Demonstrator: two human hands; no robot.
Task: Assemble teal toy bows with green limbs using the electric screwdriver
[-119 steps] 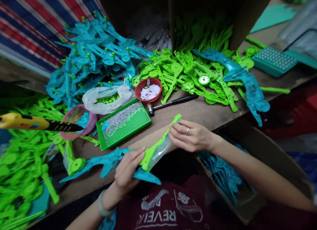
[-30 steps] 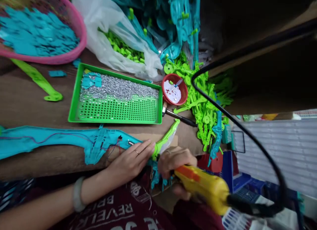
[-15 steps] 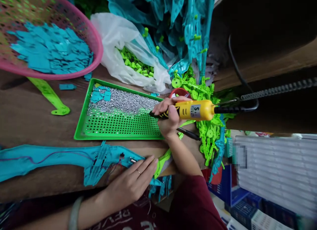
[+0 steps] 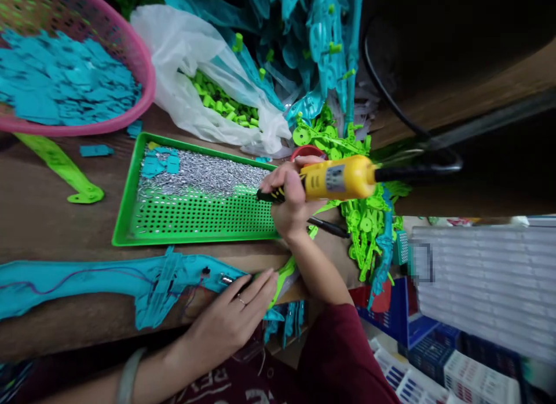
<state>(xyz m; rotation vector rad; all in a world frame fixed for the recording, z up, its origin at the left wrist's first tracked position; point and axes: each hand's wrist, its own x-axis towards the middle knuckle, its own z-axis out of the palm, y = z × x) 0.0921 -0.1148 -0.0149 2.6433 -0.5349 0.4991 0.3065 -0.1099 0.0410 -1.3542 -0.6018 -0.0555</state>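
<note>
My right hand (image 4: 289, 210) is closed around a yellow and black electric screwdriver (image 4: 336, 181). The tool lies nearly level, its black front end pointing left over the green perforated tray (image 4: 125, 210). Small silver screws (image 4: 208, 173) fill the tray's far half. My left hand (image 4: 237, 317) rests flat, fingers stretched, on the right end of a long teal plastic shell (image 4: 108, 273). Thin wires and a small metal part (image 4: 226, 279) sit inside this shell. A lime green piece (image 4: 284, 276) shows just past my left fingertips; how it joins the shell is hidden.
A pink basket (image 4: 145, 94) of teal pieces stands at the far left. Behind the tray lies a white plastic bag (image 4: 169, 97) with green caps. Lime green parts (image 4: 365, 218) are heaped to the right. A black cable (image 4: 412, 171) trails from the screwdriver.
The view has shifted, so the tray, basket and shell appear further left. My right hand has tilted the screwdriver slightly, its rear end higher. My left hand stays on the shell.
</note>
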